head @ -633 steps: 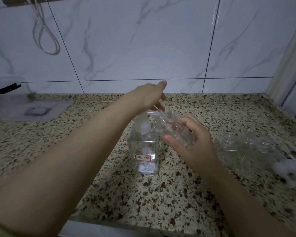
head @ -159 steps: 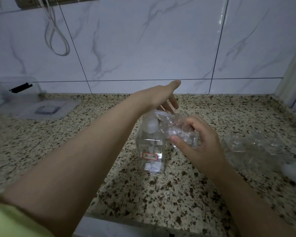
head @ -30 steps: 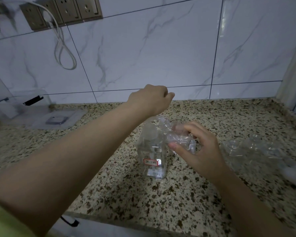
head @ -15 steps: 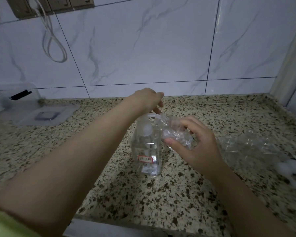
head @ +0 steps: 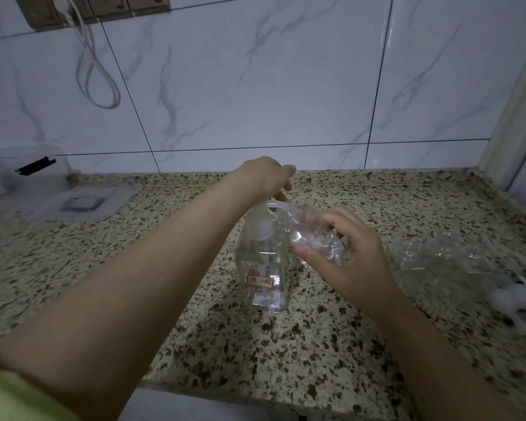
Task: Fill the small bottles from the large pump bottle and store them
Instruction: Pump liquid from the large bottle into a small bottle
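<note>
Our left hand point(head: 268, 177) has sunk back onto the pump bottle point(head: 263, 259) at frame centre, fingers curled over its head, while our right hand point(head: 351, 253) grips a small bottle point(head: 312, 235) tilted under the spout to catch the liquid.

open counter point(head: 110, 268) left, clear bottles point(head: 438, 259) right

A home kitchen or utility corner, by the look of it. A speckled granite counter point(head: 286, 344) runs along a wall of large white marble-veined tiles point(head: 255, 86) with dark grout lines. A brown plate of wall sockets point(head: 104, 6) sits at the top left, a white cable point(head: 94, 71) looping down from it. A clear plastic storage box point(head: 25, 174) and its lid point(head: 79, 202) lie at the counter's back left corner.
</note>
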Action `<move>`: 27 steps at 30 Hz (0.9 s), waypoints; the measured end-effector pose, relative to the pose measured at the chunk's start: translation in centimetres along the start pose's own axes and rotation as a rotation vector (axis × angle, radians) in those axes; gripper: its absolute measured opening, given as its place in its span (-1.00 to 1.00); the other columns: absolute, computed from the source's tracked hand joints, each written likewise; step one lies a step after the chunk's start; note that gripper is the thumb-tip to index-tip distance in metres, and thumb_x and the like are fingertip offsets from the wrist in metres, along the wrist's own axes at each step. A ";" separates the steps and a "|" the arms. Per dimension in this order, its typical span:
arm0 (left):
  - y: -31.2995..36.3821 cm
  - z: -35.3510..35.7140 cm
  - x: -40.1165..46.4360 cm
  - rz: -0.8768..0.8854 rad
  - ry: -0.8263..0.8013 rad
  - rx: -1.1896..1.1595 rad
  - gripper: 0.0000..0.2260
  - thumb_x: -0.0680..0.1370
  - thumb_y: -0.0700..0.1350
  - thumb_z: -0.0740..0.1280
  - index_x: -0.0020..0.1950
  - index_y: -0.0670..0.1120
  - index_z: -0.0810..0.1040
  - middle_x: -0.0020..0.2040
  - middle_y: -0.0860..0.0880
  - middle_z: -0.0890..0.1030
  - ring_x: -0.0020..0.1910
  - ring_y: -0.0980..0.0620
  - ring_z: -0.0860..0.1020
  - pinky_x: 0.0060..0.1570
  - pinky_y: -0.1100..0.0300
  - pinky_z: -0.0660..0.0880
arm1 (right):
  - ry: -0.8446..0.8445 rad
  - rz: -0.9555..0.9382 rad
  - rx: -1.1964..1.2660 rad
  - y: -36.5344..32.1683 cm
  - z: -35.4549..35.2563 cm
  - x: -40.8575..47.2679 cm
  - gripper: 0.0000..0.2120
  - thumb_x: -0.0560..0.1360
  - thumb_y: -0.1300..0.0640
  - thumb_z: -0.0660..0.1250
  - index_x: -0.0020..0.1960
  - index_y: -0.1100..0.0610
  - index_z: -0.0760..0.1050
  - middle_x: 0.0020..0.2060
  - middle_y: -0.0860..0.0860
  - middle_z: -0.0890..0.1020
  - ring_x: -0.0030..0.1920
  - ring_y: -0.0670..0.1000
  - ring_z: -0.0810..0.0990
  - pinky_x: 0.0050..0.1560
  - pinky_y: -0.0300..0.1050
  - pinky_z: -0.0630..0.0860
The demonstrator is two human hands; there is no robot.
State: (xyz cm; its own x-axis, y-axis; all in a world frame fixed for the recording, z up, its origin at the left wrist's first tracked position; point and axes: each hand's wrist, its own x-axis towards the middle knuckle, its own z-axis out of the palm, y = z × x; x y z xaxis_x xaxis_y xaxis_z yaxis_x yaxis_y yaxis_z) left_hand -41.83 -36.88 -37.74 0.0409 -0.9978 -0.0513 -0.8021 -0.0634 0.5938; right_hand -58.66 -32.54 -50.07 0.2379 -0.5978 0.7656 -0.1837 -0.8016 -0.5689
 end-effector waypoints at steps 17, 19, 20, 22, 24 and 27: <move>0.0 0.1 0.3 0.016 -0.032 0.096 -0.54 0.69 0.14 0.03 0.07 -0.06 0.66 -0.06 0.01 0.72 0.03 -0.01 0.61 0.22 0.06 0.46 | -0.017 0.024 -0.011 -0.1 -0.1 0.0 -0.67 0.47 -0.10 0.46 0.17 0.01 0.57 -0.05 -0.12 0.61 -0.03 -0.04 0.56 0.04 0.24 0.52; 0.3 0.1 0.2 0.020 -0.056 0.139 -0.53 0.70 0.14 0.02 0.09 -0.07 0.65 -0.04 0.00 0.72 0.06 -0.03 0.60 0.26 0.03 0.44 | -0.019 0.025 -0.010 0.1 -0.1 0.0 -0.67 0.48 -0.09 0.46 0.17 0.03 0.59 -0.04 -0.10 0.62 -0.02 -0.02 0.58 0.04 0.25 0.53; 0.4 0.1 0.3 0.028 -0.051 0.132 -0.53 0.70 0.14 0.02 0.10 -0.08 0.65 -0.05 -0.01 0.72 0.04 -0.02 0.61 0.25 0.03 0.45 | -0.019 0.028 -0.008 0.2 0.0 0.0 -0.67 0.48 -0.09 0.46 0.18 0.02 0.58 -0.04 -0.09 0.63 -0.01 -0.01 0.58 0.04 0.25 0.53; 0.4 0.1 0.3 0.039 -0.038 0.104 -0.53 0.70 0.14 0.02 0.10 -0.08 0.65 -0.07 -0.01 0.72 0.02 -0.02 0.63 0.23 0.05 0.45 | -0.020 0.030 -0.006 0.2 0.0 0.0 -0.68 0.48 -0.09 0.46 0.18 0.01 0.58 -0.03 -0.09 0.63 -0.01 0.00 0.58 0.04 0.25 0.52; 0.2 0.1 0.2 0.022 -0.051 0.124 -0.51 0.70 0.14 0.00 0.11 -0.09 0.66 -0.03 -0.02 0.71 0.04 -0.04 0.62 0.19 0.08 0.44 | -0.025 0.031 0.004 0.2 0.0 -0.1 -0.66 0.48 -0.09 0.46 0.19 0.03 0.59 -0.01 -0.10 0.63 0.01 0.00 0.59 0.06 0.26 0.52; 0.0 0.2 0.3 0.025 -0.034 0.128 -0.51 0.70 0.14 0.00 0.10 -0.08 0.65 -0.03 -0.02 0.72 0.01 -0.02 0.62 0.16 0.09 0.44 | -0.022 0.043 0.009 0.2 -0.1 0.0 -0.67 0.48 -0.11 0.46 0.18 0.02 0.59 -0.01 -0.09 0.64 0.02 0.01 0.60 0.07 0.27 0.52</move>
State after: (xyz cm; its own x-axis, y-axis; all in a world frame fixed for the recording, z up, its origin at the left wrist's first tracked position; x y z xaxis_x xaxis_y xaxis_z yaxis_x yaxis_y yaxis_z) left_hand -41.90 -37.19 -37.94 0.0015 -0.9978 -0.0656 -0.8719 -0.0334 0.4885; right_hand -58.77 -32.67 -50.21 0.2513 -0.6317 0.7333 -0.1857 -0.7750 -0.6040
